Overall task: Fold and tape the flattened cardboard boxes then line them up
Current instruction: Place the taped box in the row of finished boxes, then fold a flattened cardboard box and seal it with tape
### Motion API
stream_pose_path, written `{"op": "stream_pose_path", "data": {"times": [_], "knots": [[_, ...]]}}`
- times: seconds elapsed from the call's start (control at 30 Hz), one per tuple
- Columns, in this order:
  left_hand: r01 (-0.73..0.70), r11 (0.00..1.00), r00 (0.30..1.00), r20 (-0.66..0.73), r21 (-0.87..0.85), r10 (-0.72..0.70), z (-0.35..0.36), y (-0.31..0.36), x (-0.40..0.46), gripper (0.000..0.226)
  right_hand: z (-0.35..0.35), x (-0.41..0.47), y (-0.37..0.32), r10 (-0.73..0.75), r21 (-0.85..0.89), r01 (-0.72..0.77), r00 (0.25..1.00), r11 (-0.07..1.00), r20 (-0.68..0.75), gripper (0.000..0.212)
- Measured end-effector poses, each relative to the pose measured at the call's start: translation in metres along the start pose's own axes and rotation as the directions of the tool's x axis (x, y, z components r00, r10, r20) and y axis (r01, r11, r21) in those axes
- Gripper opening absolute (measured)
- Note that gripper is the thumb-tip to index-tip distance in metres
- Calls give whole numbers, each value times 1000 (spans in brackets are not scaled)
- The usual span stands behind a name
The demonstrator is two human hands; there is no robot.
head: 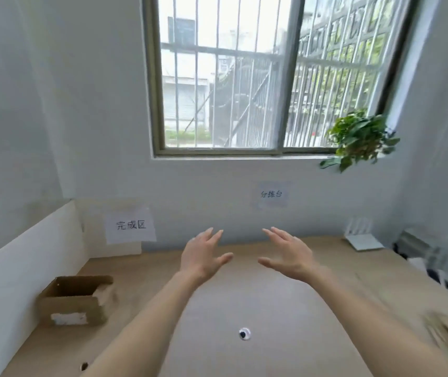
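My left hand (203, 255) and my right hand (288, 254) are raised side by side above the middle of the wooden table (271, 308), fingers spread and straight, holding nothing. An assembled brown cardboard box (74, 300) stands open-topped at the table's left, with a torn white label on its front. A blurred pile of flattened cardboard (445, 330) lies at the right edge. A small roll of tape (244, 333) lies on the table between my forearms.
A white partition (21, 257) borders the table's left side. Paper signs (130, 225) hang on the back wall. A white router (360, 238) and blurred objects sit at the back right. A potted plant (358, 138) stands on the windowsill.
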State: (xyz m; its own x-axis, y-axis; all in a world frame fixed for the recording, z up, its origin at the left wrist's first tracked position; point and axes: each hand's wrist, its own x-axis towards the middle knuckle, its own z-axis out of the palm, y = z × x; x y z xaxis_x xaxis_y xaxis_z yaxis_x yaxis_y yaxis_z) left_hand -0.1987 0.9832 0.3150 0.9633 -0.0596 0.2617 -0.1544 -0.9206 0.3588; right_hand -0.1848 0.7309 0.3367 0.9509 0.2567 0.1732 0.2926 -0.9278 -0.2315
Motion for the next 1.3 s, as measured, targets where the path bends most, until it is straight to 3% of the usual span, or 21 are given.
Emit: {"op": "stream_pose_path", "data": {"times": [0.3, 0.67, 0.93, 1.07, 1.3], "knots": [[-342, 938, 939, 20, -57, 344, 49, 330, -23, 82, -157, -213, 237, 314, -143, -330, 941, 933, -125, 91], [-584, 799, 792, 115, -141, 600, 144, 580, -38, 83, -235, -385, 418, 634, -86, -658, 747, 748, -202, 86], [-637, 751, 740, 136, -173, 659, 239, 713, 20, 85, -268, -388, 565, 684, -153, -707, 707, 690, -181, 86], [-668, 734, 717, 158, -122, 678, 280, 766, 63, 88, -288, -361, 632, 673, -241, -690, 722, 683, -161, 86], [-650, 754, 737, 163, -97, 656, 338, 821, 118, 84, -280, -316, 730, 627, -308, -635, 766, 708, -140, 88]]}}
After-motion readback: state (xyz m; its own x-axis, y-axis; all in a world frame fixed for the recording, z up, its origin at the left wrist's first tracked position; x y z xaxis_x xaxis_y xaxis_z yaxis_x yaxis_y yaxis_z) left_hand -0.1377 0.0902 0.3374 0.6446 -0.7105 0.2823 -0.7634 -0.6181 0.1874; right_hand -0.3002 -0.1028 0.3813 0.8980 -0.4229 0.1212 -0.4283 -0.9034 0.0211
